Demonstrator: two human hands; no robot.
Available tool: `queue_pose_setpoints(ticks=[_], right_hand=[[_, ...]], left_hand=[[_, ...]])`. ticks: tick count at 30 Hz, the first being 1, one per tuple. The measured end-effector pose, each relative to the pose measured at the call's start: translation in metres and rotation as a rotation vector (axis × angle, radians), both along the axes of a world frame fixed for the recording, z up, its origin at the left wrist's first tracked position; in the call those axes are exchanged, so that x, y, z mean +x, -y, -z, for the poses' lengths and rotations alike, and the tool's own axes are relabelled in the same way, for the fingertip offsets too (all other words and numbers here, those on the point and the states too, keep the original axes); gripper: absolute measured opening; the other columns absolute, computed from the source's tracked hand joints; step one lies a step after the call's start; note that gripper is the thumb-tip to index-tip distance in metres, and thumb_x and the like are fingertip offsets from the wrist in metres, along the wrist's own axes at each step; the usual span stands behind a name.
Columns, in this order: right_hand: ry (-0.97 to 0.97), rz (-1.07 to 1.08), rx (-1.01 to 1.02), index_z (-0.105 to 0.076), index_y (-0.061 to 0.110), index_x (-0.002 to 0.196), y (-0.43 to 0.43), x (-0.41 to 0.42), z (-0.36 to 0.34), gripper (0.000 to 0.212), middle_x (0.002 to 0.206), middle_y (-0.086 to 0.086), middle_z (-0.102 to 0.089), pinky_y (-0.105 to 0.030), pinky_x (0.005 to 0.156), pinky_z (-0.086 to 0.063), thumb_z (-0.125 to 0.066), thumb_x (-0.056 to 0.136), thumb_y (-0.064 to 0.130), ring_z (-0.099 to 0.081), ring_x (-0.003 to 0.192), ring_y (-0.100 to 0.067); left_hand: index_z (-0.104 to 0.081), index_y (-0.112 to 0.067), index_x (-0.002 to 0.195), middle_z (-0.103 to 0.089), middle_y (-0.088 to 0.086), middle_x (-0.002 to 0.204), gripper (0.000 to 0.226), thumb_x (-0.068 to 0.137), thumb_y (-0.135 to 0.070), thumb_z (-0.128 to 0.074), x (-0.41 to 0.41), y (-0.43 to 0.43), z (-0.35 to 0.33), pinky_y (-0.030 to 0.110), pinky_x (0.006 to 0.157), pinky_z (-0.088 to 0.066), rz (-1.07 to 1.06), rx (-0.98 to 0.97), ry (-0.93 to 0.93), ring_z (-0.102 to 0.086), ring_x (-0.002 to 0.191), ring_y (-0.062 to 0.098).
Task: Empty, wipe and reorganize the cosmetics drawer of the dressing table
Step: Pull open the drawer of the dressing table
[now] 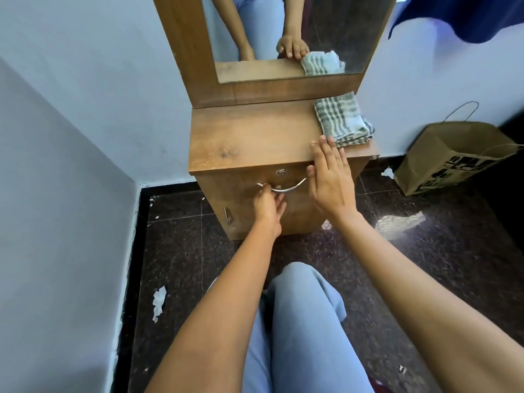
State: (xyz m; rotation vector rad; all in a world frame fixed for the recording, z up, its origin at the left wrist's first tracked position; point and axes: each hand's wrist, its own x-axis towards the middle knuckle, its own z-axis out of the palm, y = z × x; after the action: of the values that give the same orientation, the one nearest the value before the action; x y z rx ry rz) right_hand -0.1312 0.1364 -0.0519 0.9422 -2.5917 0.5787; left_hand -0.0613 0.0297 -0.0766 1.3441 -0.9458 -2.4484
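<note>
The left hand (268,205) curls its fingers round the curved metal handle (286,189) of the drawer (241,180), which sits closed in the front of the dressing table (249,134) — its contents are hidden. The right hand (330,177) lies flat with straight fingers over the table's front edge, holding nothing, its fingertips just beside the folded striped cloth (341,120) on the top — whether they touch it is hard to tell. The mirror (334,29) is cut off above, and the print on the paper bag (442,157) is too blurred to read.
</note>
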Motion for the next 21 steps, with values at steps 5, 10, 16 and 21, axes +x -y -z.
queue_pose_setpoints(ticks=[5,10,16,21], right_hand=[[0.103,-0.078,0.006,-0.035,0.012,0.147,-0.017,0.002,-0.002,0.05,0.154,-0.006,-0.032,-0.036,0.12,-0.009,-0.037,0.097,0.013,-0.022,0.145,-0.019],[0.176,-0.125,-0.015,-0.034,0.014,0.148,-0.022,-0.002,-0.006,0.061,0.155,-0.004,-0.03,-0.034,0.12,-0.007,-0.04,0.09,-0.003,-0.019,0.146,-0.018],[0.285,-0.135,-0.093,-0.038,0.015,0.146,-0.023,-0.003,-0.015,0.063,0.154,-0.003,-0.031,-0.027,0.118,-0.001,-0.036,0.087,-0.01,-0.019,0.146,-0.017],[0.451,-0.117,-0.107,-0.043,0.015,0.143,-0.021,-0.006,-0.032,0.059,0.154,-0.003,-0.031,-0.028,0.119,-0.005,-0.037,0.089,-0.006,-0.02,0.146,-0.015]], left_hand=[[-0.055,-0.013,0.102,-0.059,0.0,0.091,0.024,0.096,-0.036,-0.05,0.006,0.0,-0.014,0.038,0.099,-0.04,-0.004,0.173,-0.079,-0.054,0.104,0.017],[-0.055,-0.012,0.11,-0.056,0.0,0.09,0.047,0.087,-0.053,-0.056,0.012,-0.006,-0.021,0.035,0.092,-0.043,0.046,0.111,-0.05,-0.058,0.087,0.013],[-0.058,-0.013,0.1,-0.059,0.0,0.09,0.037,0.087,-0.048,-0.059,0.034,-0.027,-0.012,0.033,0.095,-0.046,0.042,0.088,-0.042,-0.061,0.091,0.014],[-0.057,-0.012,0.1,-0.062,0.003,0.104,0.034,0.087,-0.044,-0.061,0.06,-0.042,-0.007,0.036,0.105,-0.042,0.065,0.092,-0.046,-0.059,0.108,0.018]])
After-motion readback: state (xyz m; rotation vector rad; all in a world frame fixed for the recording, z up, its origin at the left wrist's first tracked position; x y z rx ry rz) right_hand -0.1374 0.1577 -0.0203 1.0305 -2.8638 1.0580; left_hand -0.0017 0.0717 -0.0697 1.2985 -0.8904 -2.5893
